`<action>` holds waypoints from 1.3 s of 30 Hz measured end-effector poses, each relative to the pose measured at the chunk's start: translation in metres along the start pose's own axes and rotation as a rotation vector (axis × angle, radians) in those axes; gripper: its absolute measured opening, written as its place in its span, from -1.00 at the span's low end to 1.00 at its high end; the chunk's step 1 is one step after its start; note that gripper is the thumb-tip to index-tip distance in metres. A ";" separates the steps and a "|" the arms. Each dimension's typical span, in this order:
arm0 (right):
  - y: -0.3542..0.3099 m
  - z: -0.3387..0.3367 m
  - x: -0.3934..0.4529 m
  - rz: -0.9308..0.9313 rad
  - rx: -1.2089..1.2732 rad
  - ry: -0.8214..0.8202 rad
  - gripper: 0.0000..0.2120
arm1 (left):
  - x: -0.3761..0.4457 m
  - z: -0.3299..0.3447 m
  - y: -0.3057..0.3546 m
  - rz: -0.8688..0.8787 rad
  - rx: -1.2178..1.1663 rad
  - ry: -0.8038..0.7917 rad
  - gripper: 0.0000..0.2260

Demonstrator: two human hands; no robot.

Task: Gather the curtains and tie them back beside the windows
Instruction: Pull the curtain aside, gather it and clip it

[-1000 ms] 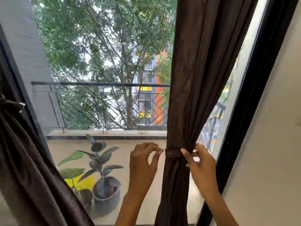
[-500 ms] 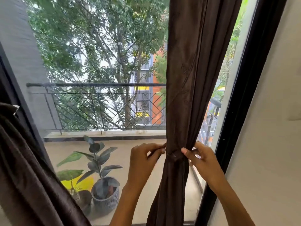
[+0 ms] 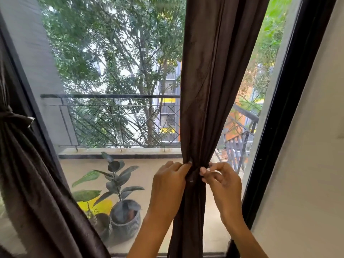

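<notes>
A green-leaved plant in a ribbed grey pot [image 3: 125, 223] is seen beyond the glass, before a black metal balcony railing [image 3: 111, 120] and leafy trees [image 3: 115, 53].

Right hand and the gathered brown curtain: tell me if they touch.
Touching. The head view shows the right hand with its fingertips pinching the cinched waist of the brown curtain, opposite the left hand.

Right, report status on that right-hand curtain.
Left hand and right hand both pinch the tieback. Right curtain gathered, tie not finished. Left curtain already tied. Nothing in the way.
</notes>
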State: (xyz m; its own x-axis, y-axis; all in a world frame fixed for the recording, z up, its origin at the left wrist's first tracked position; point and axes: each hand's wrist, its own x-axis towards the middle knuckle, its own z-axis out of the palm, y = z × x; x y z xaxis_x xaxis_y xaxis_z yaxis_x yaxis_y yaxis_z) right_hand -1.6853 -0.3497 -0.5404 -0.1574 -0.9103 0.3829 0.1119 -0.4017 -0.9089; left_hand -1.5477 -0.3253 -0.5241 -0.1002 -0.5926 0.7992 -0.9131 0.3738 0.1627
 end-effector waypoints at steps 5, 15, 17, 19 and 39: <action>0.009 0.002 -0.011 -0.095 -0.022 -0.086 -0.82 | 0.008 -0.006 -0.001 -0.050 -0.030 -0.056 -0.70; 0.018 0.006 -0.010 -0.347 -0.250 -0.068 -0.76 | 0.011 -0.005 -0.002 0.094 -0.208 -0.139 -0.67; 0.017 0.007 -0.013 -0.338 -0.231 -0.081 -0.71 | 0.016 -0.008 -0.004 0.063 -0.269 -0.139 -0.69; 0.016 0.009 -0.019 -0.295 -0.192 -0.087 -0.62 | 0.019 -0.011 -0.004 -0.028 -0.351 -0.126 -0.77; 0.003 -0.004 0.009 -0.829 -0.632 -0.051 -0.83 | 0.012 -0.001 -0.005 0.346 0.151 0.299 -0.75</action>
State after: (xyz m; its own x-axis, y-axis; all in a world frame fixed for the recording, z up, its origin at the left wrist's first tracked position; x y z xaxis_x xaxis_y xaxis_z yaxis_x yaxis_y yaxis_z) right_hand -1.6908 -0.3588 -0.5403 0.0935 -0.3821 0.9194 -0.5486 -0.7904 -0.2726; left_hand -1.5437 -0.3340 -0.5148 -0.3108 -0.2123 0.9265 -0.8955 0.3922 -0.2105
